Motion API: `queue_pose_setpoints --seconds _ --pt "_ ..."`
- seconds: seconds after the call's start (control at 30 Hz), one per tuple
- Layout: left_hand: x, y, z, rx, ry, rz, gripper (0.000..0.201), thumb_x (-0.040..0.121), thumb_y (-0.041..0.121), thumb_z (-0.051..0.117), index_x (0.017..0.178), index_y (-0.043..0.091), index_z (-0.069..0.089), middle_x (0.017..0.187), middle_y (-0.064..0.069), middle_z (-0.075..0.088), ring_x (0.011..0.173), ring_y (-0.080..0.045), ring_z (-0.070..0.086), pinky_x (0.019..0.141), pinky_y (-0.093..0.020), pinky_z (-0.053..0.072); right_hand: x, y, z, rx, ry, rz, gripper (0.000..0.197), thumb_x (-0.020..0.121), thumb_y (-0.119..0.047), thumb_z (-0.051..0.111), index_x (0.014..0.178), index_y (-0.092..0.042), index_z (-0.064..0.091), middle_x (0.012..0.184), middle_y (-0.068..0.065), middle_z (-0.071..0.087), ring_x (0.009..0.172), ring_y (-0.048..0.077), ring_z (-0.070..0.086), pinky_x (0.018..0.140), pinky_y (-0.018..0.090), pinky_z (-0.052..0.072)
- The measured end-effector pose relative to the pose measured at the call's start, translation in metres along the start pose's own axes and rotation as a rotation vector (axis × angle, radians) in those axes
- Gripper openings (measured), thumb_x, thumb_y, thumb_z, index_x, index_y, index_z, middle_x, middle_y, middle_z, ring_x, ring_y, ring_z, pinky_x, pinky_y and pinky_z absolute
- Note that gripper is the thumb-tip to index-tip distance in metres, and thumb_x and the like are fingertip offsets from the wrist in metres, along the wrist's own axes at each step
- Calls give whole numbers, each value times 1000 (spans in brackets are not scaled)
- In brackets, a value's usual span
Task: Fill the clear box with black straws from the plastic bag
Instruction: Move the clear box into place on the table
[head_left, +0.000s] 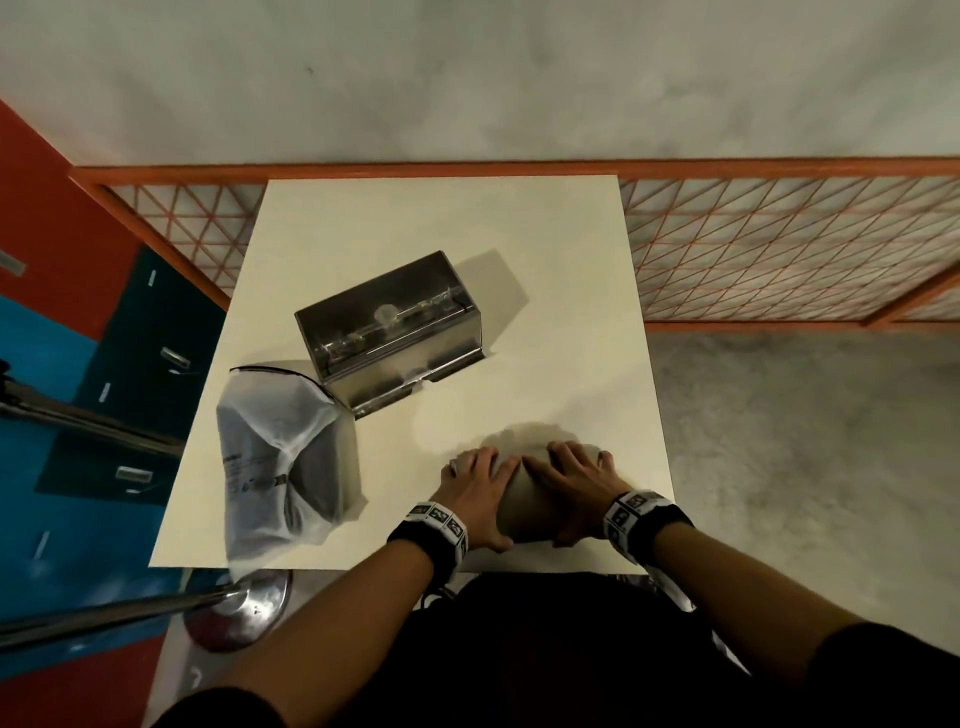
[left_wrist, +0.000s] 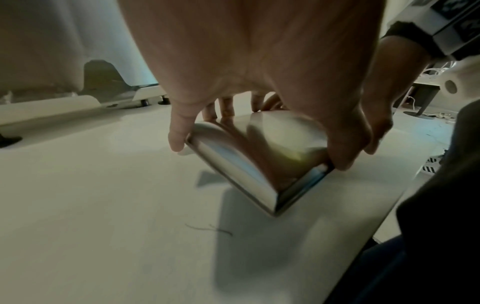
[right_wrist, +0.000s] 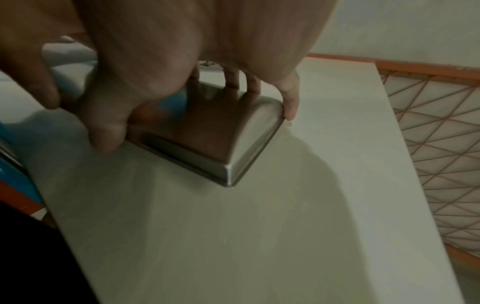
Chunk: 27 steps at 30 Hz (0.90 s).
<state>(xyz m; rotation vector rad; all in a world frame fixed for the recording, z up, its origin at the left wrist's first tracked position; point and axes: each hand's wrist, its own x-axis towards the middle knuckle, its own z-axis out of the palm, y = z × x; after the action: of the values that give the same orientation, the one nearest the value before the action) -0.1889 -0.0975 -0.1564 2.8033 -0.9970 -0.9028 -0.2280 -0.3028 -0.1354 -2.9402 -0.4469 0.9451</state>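
The clear box (head_left: 389, 332) with a metal base stands mid-table, its top uncovered. Left of it lies the translucent plastic bag (head_left: 280, 457), with a dark mass of black straws (head_left: 322, 467) showing through. Near the table's front edge both hands hold a shiny, curved metal lid (head_left: 524, 504) low over the tabletop. My left hand (head_left: 478, 493) grips its left side, fingers over the far edge and thumb (left_wrist: 178, 135) at the near corner. My right hand (head_left: 576, 478) grips the right side of the lid (right_wrist: 213, 133) the same way. The lid (left_wrist: 272, 148) mirrors my fingers.
The white table (head_left: 571, 286) stands against an orange mesh fence (head_left: 779, 249) at the back and right. A chrome stand base (head_left: 244, 608) sits below the table's front left corner. A thin dark thread (left_wrist: 207, 228) lies on the tabletop near the lid.
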Motion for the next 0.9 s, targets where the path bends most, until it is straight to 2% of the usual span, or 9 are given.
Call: queue_pose_setpoints --seconds 0.37,0.63,0.9 --pt "4 19 15 -18 21 3 122 57 67 77 152 29 11 149 -9 18 139 -36 24 106 -64 32 -6 9 20 -39 25 26 133 45 -73 74 151 -34 6 146 13 26 132 37 26 89 65 39" --pt "7 25 24 18 33 -28 124 58 65 78 154 26 11 151 -9 16 141 -34 18 107 -64 28 -1 -4 24 -30 21 100 126 48 -73 72 149 -29 11 143 10 28 132 37 26 92 72 30" --pt "8 30 26 38 27 -43 125 59 64 80 154 26 11 153 -10 16 141 -35 18 107 -66 29 -2 -4 25 -14 24 105 125 46 -71 75 146 -28 14 140 10 30 129 37 30 90 72 31"
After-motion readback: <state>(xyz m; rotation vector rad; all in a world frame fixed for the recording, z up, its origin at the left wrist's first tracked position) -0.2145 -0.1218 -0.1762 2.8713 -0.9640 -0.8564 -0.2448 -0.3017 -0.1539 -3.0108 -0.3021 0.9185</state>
